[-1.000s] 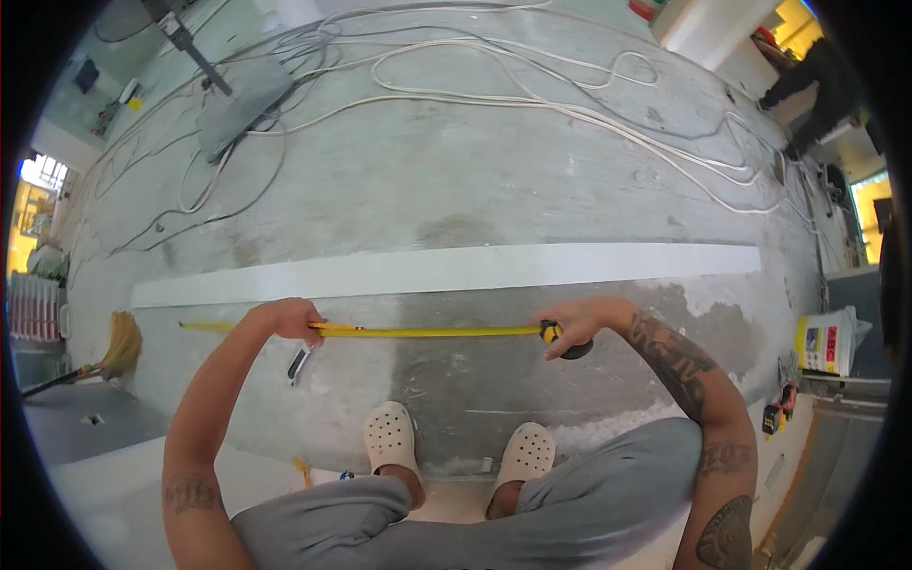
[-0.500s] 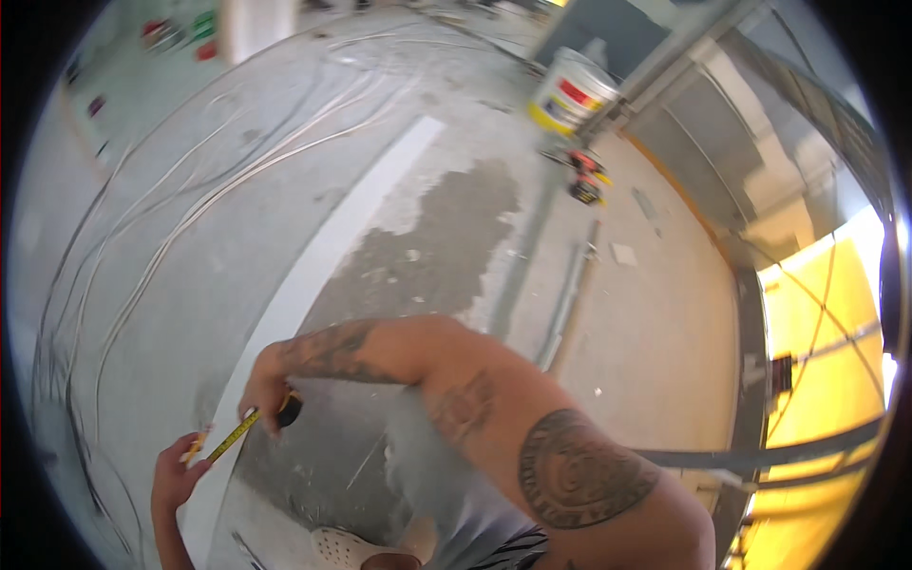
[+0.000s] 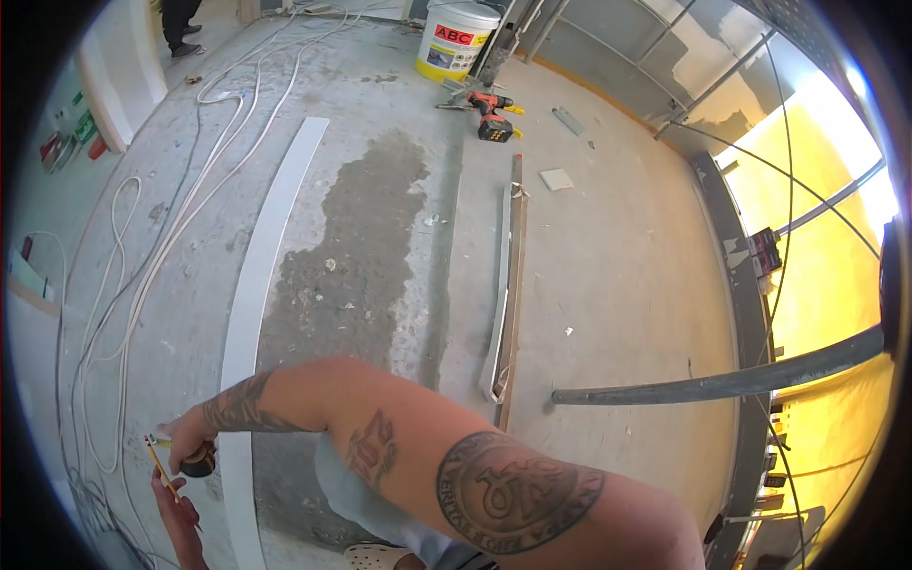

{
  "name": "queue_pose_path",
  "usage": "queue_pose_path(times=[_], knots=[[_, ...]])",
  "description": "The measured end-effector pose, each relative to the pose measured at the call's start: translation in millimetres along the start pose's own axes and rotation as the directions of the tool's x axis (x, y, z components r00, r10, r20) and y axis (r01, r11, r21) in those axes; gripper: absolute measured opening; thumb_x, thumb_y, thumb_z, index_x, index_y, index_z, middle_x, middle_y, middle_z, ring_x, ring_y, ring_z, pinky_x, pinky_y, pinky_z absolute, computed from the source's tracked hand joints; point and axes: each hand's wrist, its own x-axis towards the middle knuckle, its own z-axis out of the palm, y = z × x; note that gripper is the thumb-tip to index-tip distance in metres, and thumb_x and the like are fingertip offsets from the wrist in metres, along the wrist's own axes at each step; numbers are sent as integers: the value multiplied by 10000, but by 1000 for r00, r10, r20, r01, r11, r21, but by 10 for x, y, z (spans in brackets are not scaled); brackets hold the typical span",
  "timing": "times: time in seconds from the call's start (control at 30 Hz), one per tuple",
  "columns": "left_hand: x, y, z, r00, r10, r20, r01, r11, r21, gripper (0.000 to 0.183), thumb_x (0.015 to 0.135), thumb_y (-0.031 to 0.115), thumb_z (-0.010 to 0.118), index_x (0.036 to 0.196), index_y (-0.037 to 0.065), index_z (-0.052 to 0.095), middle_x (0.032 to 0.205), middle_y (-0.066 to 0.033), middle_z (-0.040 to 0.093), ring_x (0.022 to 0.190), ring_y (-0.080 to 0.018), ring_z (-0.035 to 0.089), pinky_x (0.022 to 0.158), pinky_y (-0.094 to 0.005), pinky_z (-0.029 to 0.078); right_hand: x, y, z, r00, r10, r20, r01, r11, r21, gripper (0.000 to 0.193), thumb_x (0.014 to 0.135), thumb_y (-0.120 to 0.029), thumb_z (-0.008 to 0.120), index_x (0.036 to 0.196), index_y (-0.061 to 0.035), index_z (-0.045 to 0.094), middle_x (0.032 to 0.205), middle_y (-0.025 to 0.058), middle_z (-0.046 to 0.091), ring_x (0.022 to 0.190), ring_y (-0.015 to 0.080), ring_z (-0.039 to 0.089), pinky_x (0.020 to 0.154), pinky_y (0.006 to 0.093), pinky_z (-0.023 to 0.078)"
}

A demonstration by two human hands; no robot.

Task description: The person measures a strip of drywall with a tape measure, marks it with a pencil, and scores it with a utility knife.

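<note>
My right hand is closed around a black and yellow tape measure, with a short bit of yellow blade showing at its front. Just below it, my left hand pinches a thin yellow pencil that points up toward the tape. Both hands are at the lower left, on the left side of a long white strip lying on the floor. My tattooed right arm reaches across the strip and hides part of it.
White and grey cables run along the left. Beyond lie a red and black cordless drill and a white and yellow bucket. Long thin profiles lie right of a damp patch. A grey pole juts in from the right. Another person's legs stand at top left.
Both hands have moved from over the white strip to its left side. The tape blade stretched between them has shortened to a stub. The view has turned and shifted.
</note>
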Motion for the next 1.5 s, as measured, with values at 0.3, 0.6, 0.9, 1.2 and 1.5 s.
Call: queue_pose_path(times=[0.3,0.6,0.9,1.2,1.5], knots=[[-264,-226,-71,984,-22,-179,-14,981,-195,608,989,548,358,1486,213,259,1126,-48,494,510,-5,319,402,-158,236,46,-6,551,994,51,-98,-40,992,118,1118,655,-211,808,1509,-199,86,1211,205,500,920,346,616,611,496,553],[-241,-391,-307,982,-16,-190,-60,922,-384,570,994,512,387,1468,205,306,1147,-67,509,445,-10,300,372,-161,218,-127,151,506,999,-47,-12,47,999,8,882,658,-268,788,1376,-87,309,1081,205,573,832,291,629,596,410,547],[-243,-481,-148,996,-79,-44,58,933,-356,508,1000,452,415,1434,193,363,1087,-40,534,453,4,315,385,-152,245,-88,203,513,965,51,-257,-62,998,-33,785,727,-367,733,1266,10,304,1008,225,599,757,336,636,549,412,531],[-784,-469,-627,995,-103,-14,104,987,125,405,831,201,663,1169,32,515,756,35,507,573,-36,416,476,-202,325,319,313,472,371,-790,487,929,310,-205,796,785,-160,690,1465,-92,283,1439,155,387,1347,299,358,1102,388,303],[-2673,-3289,-927,708,-571,-416,386,805,-450,485,852,340,717,1168,36,510,851,-2,600,684,-77,501,569,-256,419,143,614,46,924,348,156,-330,935,-132,434,960,-412,509,1292,-132,517,1049,57,594,935,160,589,793,336,476]])
